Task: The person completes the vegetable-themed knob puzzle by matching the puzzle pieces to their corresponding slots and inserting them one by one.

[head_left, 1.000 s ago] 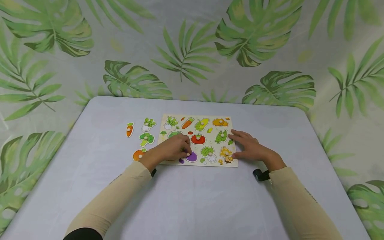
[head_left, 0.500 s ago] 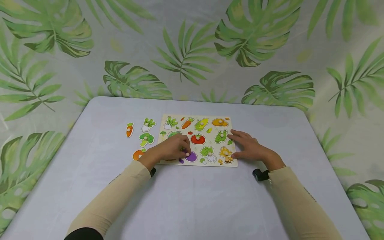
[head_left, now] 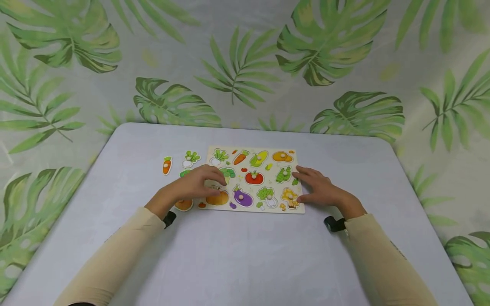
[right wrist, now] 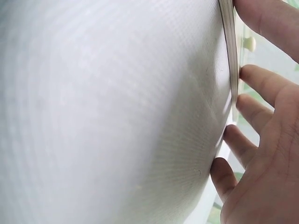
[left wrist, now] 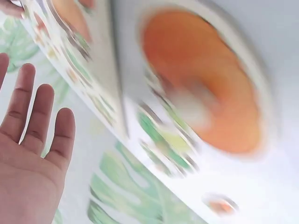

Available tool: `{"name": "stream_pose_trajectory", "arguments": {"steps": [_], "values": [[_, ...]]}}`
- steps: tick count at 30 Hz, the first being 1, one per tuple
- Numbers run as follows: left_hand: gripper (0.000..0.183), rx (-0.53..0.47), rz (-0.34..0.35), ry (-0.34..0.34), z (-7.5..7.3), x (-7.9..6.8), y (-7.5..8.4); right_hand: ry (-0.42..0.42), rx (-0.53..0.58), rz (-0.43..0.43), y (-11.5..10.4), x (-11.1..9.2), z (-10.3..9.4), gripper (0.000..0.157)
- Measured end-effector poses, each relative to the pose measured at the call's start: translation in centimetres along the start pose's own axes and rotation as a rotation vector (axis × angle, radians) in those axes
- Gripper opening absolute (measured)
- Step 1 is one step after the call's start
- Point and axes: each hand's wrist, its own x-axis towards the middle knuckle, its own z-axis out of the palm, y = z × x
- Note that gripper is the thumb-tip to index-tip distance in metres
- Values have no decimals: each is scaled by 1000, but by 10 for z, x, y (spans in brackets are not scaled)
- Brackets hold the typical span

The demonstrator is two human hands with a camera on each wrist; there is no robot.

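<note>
A wooden vegetable puzzle board (head_left: 279,182) lies on the table. My left hand (head_left: 193,182) hovers over its left edge, fingers apart and holding nothing; the left wrist view shows the palm (left wrist: 28,172) with nothing in it. The eggplant piece (head_left: 245,199), with its knob, sits in the board. Partly hidden below the left hand is a loose pumpkin piece (head_left: 184,205), seen large and blurred in the left wrist view. My right hand (head_left: 321,187) rests its spread fingertips on the board's right edge, as the right wrist view shows too.
Loose carrot (head_left: 166,165) and radish (head_left: 190,159) pieces lie left of the board, with a broccoli piece (head_left: 185,173) mostly behind the left hand. Knobbed tomato (head_left: 254,177), corn (head_left: 259,158) and mushroom (head_left: 289,197) pieces sit in the board. A leaf-patterned cloth hangs behind.
My left hand has let go of the eggplant piece's knob and moved left, its fingers opening. The eggplant piece stays in the board. My right hand has kept its place.
</note>
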Motion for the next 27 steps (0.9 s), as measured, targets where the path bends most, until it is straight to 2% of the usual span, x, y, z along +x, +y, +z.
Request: {"name": "stream_pose_trajectory", "arguments": {"steps": [7, 11, 15, 18, 20, 27], "values": [[23, 18, -177, 58, -23, -32, -17, 1, -2, -2, 1, -1, 0, 82], [25, 38, -204, 87, -35, -45, -28, 0, -1, -4, 2, 0, 1, 82], [23, 65, -223, 153, -43, -56, -41, 8, 4, -12, 2, 0, 0, 82], [21, 81, -266, 167, -44, -65, -49, 8, 5, -13, 3, 0, 1, 82], [20, 83, -276, 152, -42, -70, -52, 6, 6, -13, 3, 1, 2, 82], [17, 126, -211, 79, -27, -79, -45, 8, 1, -9, 3, 1, 1, 82]]}}
